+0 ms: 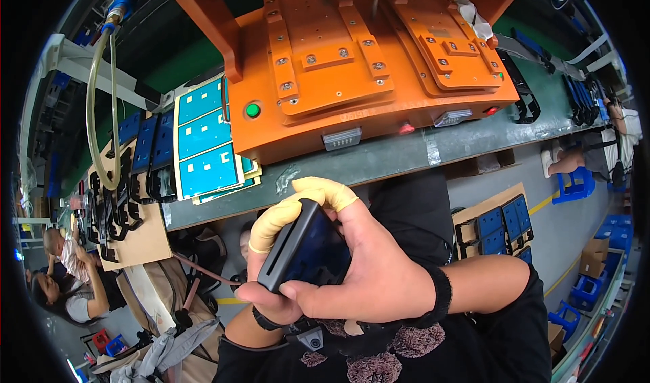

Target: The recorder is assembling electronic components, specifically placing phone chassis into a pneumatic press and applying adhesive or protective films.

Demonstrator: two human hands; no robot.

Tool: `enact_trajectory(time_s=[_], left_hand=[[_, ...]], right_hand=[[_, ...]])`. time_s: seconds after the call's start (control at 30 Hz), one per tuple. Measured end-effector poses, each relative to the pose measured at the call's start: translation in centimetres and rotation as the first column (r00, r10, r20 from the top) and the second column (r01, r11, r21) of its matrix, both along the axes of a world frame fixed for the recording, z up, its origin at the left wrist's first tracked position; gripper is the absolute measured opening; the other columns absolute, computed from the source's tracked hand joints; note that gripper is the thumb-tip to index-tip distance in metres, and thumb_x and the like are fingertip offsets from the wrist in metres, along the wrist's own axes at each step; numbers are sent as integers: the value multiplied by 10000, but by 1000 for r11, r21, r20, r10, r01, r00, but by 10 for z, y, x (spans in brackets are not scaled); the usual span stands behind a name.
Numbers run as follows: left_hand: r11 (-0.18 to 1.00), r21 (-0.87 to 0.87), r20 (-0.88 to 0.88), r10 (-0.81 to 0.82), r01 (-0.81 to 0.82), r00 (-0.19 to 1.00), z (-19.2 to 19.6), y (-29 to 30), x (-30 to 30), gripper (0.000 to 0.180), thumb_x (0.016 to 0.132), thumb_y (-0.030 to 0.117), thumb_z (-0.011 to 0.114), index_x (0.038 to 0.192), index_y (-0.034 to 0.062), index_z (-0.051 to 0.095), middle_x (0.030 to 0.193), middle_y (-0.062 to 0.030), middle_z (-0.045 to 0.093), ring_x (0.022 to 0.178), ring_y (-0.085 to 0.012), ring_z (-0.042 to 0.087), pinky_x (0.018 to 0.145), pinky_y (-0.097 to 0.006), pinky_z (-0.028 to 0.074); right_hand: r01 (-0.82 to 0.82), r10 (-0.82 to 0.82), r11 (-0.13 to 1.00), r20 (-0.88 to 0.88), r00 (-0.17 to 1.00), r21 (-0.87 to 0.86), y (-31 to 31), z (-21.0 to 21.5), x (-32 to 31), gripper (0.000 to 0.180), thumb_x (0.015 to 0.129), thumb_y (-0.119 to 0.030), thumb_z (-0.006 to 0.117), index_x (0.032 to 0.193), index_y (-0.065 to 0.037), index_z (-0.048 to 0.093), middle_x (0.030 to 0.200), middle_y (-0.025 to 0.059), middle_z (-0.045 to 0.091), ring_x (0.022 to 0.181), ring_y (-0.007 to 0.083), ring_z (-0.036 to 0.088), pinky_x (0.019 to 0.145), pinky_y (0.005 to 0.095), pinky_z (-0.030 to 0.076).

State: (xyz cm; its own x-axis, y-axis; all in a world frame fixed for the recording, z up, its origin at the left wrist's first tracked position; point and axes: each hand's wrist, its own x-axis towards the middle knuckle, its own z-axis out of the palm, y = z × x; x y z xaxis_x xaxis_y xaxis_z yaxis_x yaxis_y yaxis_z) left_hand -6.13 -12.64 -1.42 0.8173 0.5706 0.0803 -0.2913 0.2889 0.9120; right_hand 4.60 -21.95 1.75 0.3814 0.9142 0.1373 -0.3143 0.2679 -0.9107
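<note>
Factory assembly line, no question. Big orange press-type fixture (352,71) with bolted plates, a round green button (252,110) and small red buttons sits on a long grey-green workbench (406,154). Stacks of teal film-covered sheets (206,142) and black moulded frames (118,193) lie beside it on brown cardboard (145,237). A clear air hose (101,98) hangs down. Blue plastic stools (574,185), cardboard cartons (596,254) and seated workers (68,274) line the grey floor.

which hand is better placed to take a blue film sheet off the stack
Left, probably. The sheet stack lies on the person's left. The right hand wraps the black part; the left hand only steadies its lower end.
</note>
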Motion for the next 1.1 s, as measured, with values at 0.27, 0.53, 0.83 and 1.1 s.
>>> enact_trajectory(time_s=[0.27,0.53,0.83,1.1], left_hand=[[999,47,-35,-24,26,999,-6,3,-5,1045,750,896,387,1401,79,432,1377,-179,484,1204,-287,526,1026,-434,446],[1000,-17,-52,25,-26,998,-4,-3,-3,1028,755,871,427,1388,60,437,1357,-180,503,1185,-282,546,1006,-430,462],[985,-118,285,-88,126,955,-14,8,1,1042,748,874,429,1383,48,433,1371,-201,492,1162,-296,562,974,-460,489],[990,-134,-23,27,-29,999,3,3,-1,1117,745,930,290,1318,-14,464,1323,-214,535,1148,-280,571,1008,-431,456]], right_hand=[[-12,11,999,-30,999,-46,4,-8,-2,785,783,43,679,1415,-37,222,1159,124,555,1096,188,552,1014,384,412],[85,-102,990,-150,983,-115,9,-7,-9,647,687,-20,684,1248,40,368,1118,93,553,1012,168,545,967,340,438],[34,-35,992,-4,999,-122,-6,-8,2,968,722,-11,753,1506,5,186,1376,138,425,1291,214,406,1107,370,303],[318,-444,891,767,463,324,-12,4,13,321,645,-166,877,922,-155,715,1075,86,594,950,269,505,786,369,436]])
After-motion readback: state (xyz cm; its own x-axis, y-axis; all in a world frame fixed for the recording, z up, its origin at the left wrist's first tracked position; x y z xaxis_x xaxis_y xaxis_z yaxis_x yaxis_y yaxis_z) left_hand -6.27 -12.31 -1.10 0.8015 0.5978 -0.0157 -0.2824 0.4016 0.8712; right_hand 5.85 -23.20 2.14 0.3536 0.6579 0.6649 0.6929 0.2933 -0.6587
